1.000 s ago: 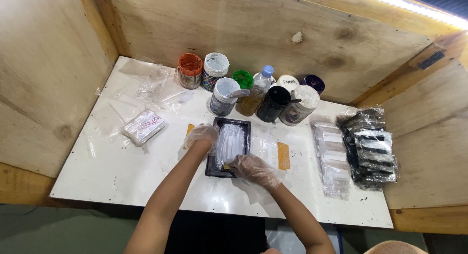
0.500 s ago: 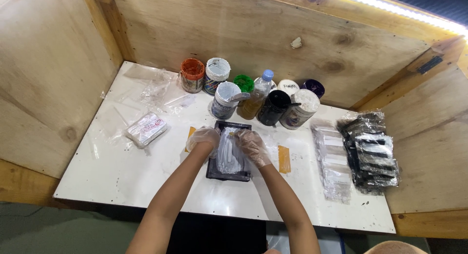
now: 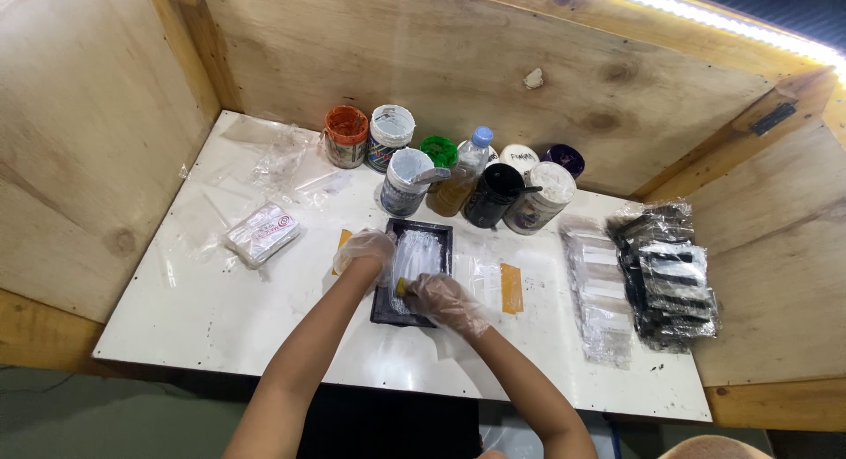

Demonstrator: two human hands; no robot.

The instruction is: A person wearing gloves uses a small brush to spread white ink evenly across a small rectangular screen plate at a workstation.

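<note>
Head view showed the right hand (image 3: pixel 445 300) with gloved fingers closed on a small yellow-handled tool (image 3: pixel 401 288), spreading white paint across the black tray (image 3: pixel 412 271). Just left of those fingers, the left hand (image 3: pixel 364 250) gripped the tray's edge, steadying it. Coating seemed midway; finishing would call for even strokes. Beyond the fingers stood paint jars (image 3: pixel 407 179) on the white table (image 3: pixel 220 327)

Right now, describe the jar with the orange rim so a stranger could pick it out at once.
Start at the white table boxed in by plywood walls, then follow the cluster of paint jars along its far edge. The orange-rimmed jar stands at the cluster's left end, beside a white-lidded jar. It alone is orange; its neighbours are white, green, black or purple.
</note>
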